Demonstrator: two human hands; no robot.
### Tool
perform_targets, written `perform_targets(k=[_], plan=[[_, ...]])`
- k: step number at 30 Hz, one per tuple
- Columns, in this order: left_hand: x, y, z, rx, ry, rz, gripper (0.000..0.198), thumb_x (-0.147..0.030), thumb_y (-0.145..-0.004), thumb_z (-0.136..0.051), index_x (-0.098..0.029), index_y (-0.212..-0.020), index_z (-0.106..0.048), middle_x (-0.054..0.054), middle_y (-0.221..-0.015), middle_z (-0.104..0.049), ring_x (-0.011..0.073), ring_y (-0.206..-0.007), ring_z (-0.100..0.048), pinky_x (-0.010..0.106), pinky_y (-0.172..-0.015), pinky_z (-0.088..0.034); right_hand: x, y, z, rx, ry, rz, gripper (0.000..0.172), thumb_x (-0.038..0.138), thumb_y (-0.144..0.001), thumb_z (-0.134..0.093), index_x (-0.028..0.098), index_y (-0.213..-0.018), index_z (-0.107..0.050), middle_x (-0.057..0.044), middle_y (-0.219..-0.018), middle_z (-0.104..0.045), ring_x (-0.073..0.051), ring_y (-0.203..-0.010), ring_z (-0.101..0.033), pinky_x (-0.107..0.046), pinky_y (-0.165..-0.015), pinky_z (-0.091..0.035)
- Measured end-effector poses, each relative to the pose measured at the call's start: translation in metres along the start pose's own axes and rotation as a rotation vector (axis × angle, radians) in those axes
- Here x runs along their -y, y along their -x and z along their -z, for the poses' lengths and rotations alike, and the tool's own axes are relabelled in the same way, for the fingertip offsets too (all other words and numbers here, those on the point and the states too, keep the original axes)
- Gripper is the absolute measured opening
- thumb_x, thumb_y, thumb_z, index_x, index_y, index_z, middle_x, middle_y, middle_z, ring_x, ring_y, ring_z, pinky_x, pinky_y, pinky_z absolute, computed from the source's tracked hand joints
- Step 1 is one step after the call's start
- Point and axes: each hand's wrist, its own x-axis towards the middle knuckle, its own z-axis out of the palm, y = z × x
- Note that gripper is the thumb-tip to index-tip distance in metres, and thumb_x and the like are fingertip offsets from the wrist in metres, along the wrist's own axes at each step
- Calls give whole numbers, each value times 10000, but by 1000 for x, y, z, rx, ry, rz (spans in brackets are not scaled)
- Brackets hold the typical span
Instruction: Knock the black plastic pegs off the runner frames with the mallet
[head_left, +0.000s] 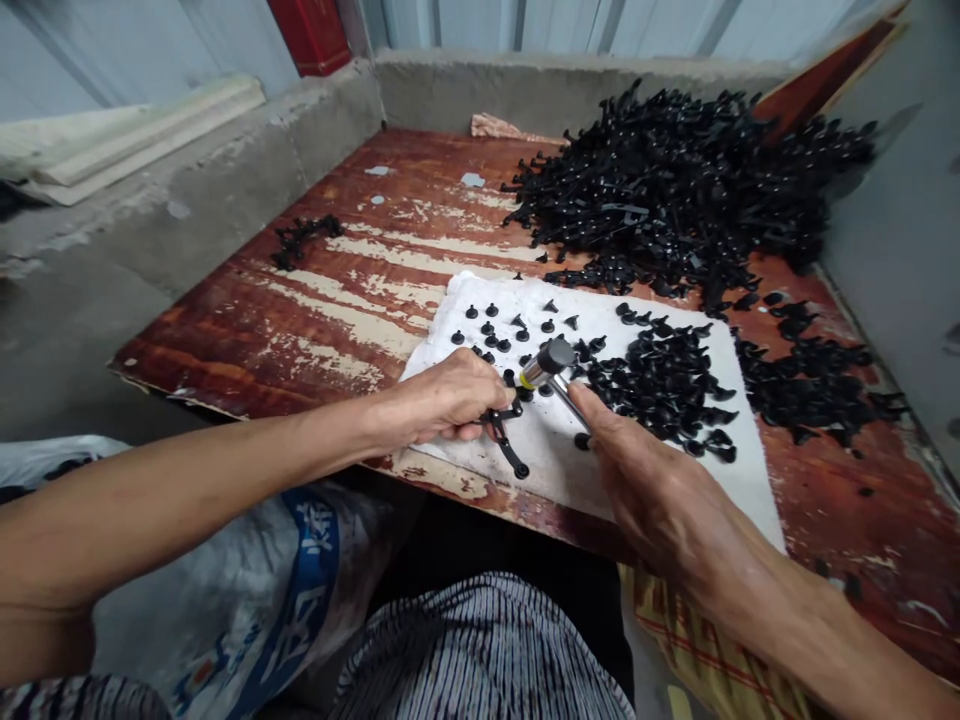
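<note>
My right hand (645, 470) is wrapped round the metal handle of a small hammer (555, 362), whose black-ended head is over the white cloth (570, 480). Closed near the hammer head, my left hand (457, 395) grips a black branched plastic part (513, 455) that sticks out below its fingers. Small black round-based pieces (472, 312) stand on the cloth beyond my left hand. To the right on the cloth lies a cluster of black curved pieces (660, 375). The fingertips of my left hand are partly hidden.
A large heap of black parts (675, 190) covers the back right of the worn red-brown table (360, 300). More black pieces (817, 390) lie right of the cloth, and a small bunch (304, 240) at the left. Concrete ledges (300, 140) border the table; a white printed sack (255, 590) stands below.
</note>
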Motion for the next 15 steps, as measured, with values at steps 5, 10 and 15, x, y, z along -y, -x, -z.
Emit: perform_targets(k=[5,10,15], plan=[[1,-2,-3,-20,31,-2,223,-243,-812,-572,-170,-602,-582,8,-441,-526,52,-285,-327,230,-335,-155,-7,2,-8,0,66,10,652,105,-897,-383,182,-1542,-334,-101,-870,-683,-174,-592,-623,-301,-556,-560],[-10,9,-4,65,-51,-79,270,-250,-864,-531,-170,-606,-548,-44,-383,-429,46,-300,-294,208,-361,-178,4,-17,4,-17,-83,-123,375,228,-929,-443,194,-1277,-578,-28,-725,-631,-140,-550,-561,-273,-548,-509],[-30,27,-19,288,-296,-280,276,-172,-847,-514,-166,-574,-480,-73,-442,-383,43,-386,-323,183,-402,-217,9,-26,5,-9,-417,-463,204,409,-859,-608,207,-846,-579,28,-625,-509,-105,-508,-461,-225,-433,-393]])
